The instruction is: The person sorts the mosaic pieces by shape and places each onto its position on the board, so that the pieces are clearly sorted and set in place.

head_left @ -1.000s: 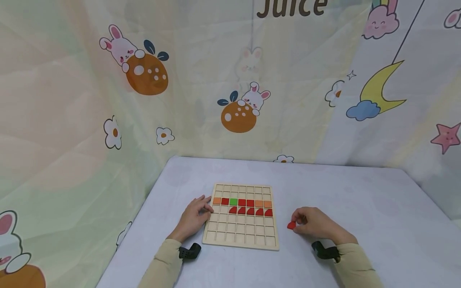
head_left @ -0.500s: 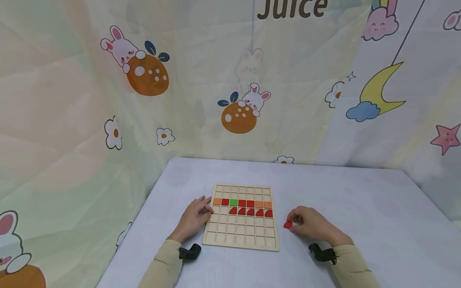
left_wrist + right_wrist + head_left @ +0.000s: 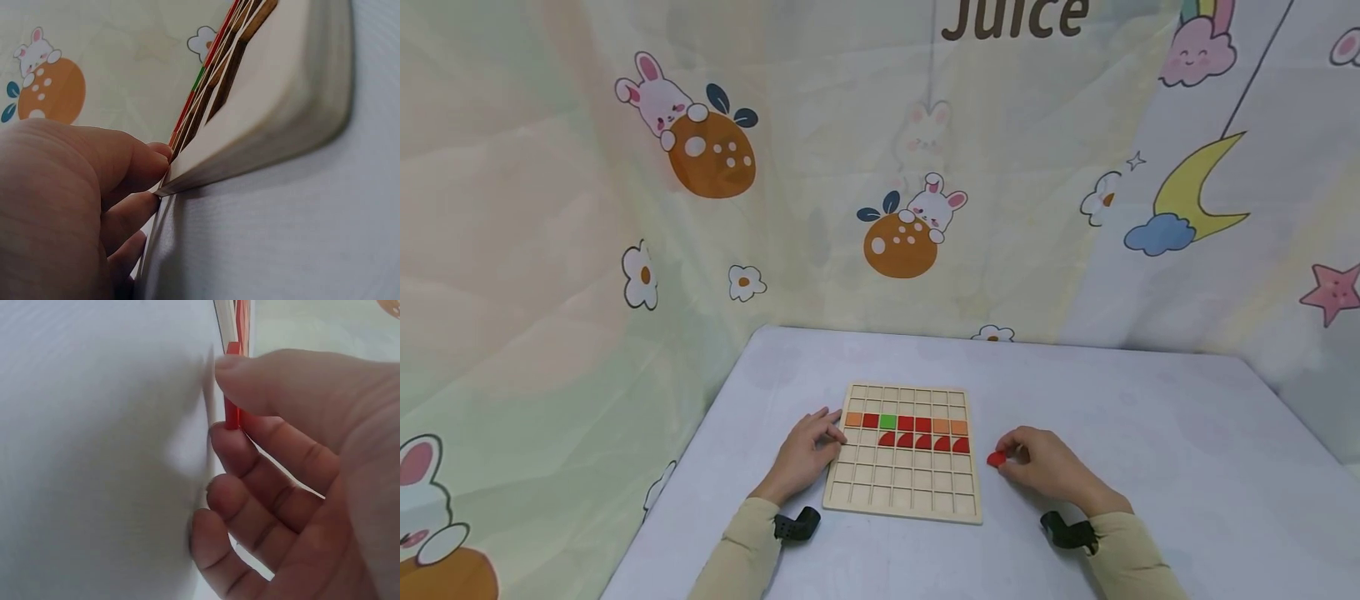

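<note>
A pale wooden grid board (image 3: 901, 500) lies on the white table. One row holds square tiles: orange, red, a green tile (image 3: 888, 422), two red, two orange. The row below has several red quarter-round tiles (image 3: 922, 441) from its third cell to the right edge. My left hand (image 3: 808, 450) touches the board's left edge with thumb and fingertips, fingers relaxed; the left wrist view shows them right at the rim. Just right of the board, my right hand (image 3: 1041, 462) pinches a small red tile (image 3: 232, 415) between thumb and fingers; in the right wrist view it shows edge-on.
A white cloth-covered table (image 3: 1150, 433) spreads around the board. Behind it and at the sides hangs a printed backdrop (image 3: 820, 250) with rabbits, oranges and flowers. Each wrist wears a black camera (image 3: 1067, 532) near the sleeve cuff.
My right hand has moved a little left toward the board with the red tile, which has turned slightly in the fingers. The left hand and the board stay in place.
</note>
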Motion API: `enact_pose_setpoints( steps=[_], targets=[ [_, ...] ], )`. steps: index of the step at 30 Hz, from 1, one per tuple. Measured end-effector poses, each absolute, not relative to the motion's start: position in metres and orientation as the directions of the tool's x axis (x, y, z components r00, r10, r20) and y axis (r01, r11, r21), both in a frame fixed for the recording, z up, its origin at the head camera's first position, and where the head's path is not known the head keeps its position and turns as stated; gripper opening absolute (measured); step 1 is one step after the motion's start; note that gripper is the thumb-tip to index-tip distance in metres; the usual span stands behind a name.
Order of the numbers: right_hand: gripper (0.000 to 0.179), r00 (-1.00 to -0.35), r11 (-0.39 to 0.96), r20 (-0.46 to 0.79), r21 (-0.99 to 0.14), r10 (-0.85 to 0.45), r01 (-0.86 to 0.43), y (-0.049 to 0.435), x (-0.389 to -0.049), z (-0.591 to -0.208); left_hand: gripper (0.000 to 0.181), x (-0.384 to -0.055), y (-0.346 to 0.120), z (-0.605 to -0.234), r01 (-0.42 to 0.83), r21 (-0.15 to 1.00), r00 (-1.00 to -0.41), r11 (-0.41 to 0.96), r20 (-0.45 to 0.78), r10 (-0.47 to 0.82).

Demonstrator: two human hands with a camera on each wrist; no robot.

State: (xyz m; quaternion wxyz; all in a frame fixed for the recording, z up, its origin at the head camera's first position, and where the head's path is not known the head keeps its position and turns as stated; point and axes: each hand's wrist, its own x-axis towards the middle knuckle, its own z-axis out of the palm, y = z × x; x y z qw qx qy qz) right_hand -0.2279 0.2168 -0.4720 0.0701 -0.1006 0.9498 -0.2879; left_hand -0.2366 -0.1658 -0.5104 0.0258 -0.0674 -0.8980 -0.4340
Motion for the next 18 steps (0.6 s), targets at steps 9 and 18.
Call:
enact_pose_setpoints(
  steps=[9, 18],
  targets=[
    [0.025, -0.972, 0.814, -0.001, -0.546, -0.236, -0.197, 0.216, -0.231, -0.475, 0.018, -0.238, -0.166, -0.512, 0.157, 0.777, -0.987, 0.609, 0.116, 0.106],
    [0.021, -0.96, 0.819, 0.074, -0.507, -0.268, -0.268, 0.206, -0.242, -0.47, 0.018, -0.238, -0.166, -0.511, 0.156, 0.775, -0.988, 0.612, 0.116, 0.104]
  ],
)
